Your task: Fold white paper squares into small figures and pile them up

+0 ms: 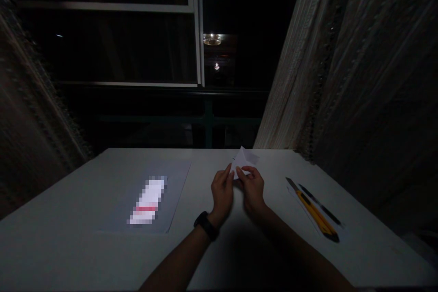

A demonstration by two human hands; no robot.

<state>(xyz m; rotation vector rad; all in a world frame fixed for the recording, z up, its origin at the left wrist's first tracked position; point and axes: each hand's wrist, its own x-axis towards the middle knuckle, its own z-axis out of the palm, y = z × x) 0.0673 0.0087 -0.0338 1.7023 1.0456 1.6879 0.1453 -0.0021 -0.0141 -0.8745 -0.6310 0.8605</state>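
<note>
A small piece of folded white paper (242,160) with a pointed top is held up between my two hands, over the far middle of the table. My left hand (222,186) pinches its lower left edge with thumb and forefinger, and a dark band circles that wrist. On the other side my right hand (252,187) grips the lower right, its thumb pressed on the paper's near face and its forefinger bent above. My remaining fingers are curled in and partly hidden.
The white table (68,210) carries a sheet of paper (178,200) at left, with a bright blurred-out rectangle (148,200) on it. At right lie a yellow box cutter (315,214) and a dark pen (320,203). Curtains (290,77) flank a dark window (119,45) behind.
</note>
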